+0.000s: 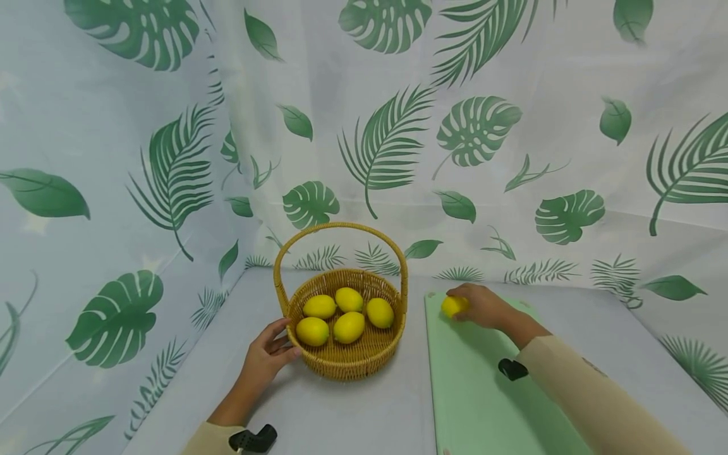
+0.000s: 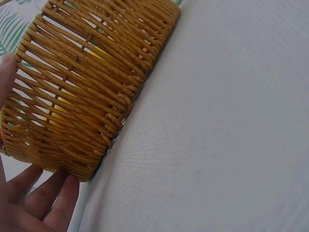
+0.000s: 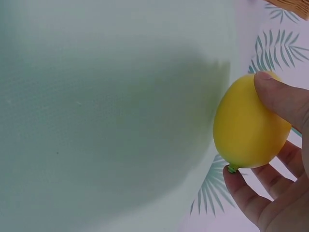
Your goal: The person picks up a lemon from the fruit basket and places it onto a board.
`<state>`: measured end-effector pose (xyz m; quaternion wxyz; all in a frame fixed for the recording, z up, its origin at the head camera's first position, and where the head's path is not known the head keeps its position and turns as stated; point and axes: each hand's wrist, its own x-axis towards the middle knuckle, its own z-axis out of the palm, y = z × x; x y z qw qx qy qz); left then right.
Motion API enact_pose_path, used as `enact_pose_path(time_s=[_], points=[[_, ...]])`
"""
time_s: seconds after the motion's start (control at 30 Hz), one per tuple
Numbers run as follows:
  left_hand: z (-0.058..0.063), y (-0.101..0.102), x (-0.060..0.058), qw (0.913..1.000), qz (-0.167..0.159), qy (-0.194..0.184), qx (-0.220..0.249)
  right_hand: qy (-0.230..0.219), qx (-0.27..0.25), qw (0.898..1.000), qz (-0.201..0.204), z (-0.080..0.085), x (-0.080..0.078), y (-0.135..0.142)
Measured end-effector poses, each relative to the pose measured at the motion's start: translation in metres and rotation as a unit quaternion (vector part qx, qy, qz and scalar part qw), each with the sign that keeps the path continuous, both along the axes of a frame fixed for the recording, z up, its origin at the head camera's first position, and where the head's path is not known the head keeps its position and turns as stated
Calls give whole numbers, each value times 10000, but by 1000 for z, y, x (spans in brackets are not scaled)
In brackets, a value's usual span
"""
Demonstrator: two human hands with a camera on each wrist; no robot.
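Note:
In the head view, a round wicker basket (image 1: 349, 370) with a tall arched handle holds several yellow lemons (image 1: 349, 327). My left hand (image 1: 267, 354) holds it at its left side, thumb and fingers spread against the woven wall. The left wrist view has the fingertips (image 2: 67, 186) against one end of the basket wall (image 2: 82, 87). My right hand (image 1: 483, 306) grips one lemon (image 1: 453, 307) over the far left part of a pale green board (image 1: 466, 392). Up close, thumb and fingers pinch that lemon (image 3: 248, 125), whose small green stem end points toward a fingertip.
The board lies right of the basket on a white tabletop (image 1: 392, 417). Behind and to the left, a white leaf-patterned sheet (image 1: 398, 158) forms walls. A dark strap piece (image 1: 253, 438) sits on the left wrist, another (image 1: 513, 369) on the right.

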<state>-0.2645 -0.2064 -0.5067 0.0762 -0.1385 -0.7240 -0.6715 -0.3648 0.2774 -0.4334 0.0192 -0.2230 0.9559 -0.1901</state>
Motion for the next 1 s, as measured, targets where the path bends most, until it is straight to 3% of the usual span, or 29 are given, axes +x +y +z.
enact_pose_path(time_s=[0.37, 0.57, 1.0], points=[[-1, 0, 0, 10000, 84, -32, -15, -107, 30, 9999, -11, 0, 0, -3], [-1, 0, 0, 10000, -22, -14, 10, -98, 9, 9999, 25, 1, 2, -5], [-2, -1, -2, 10000, -44, 43, 4, -104, 136, 9998, 28, -1, -5, -6]])
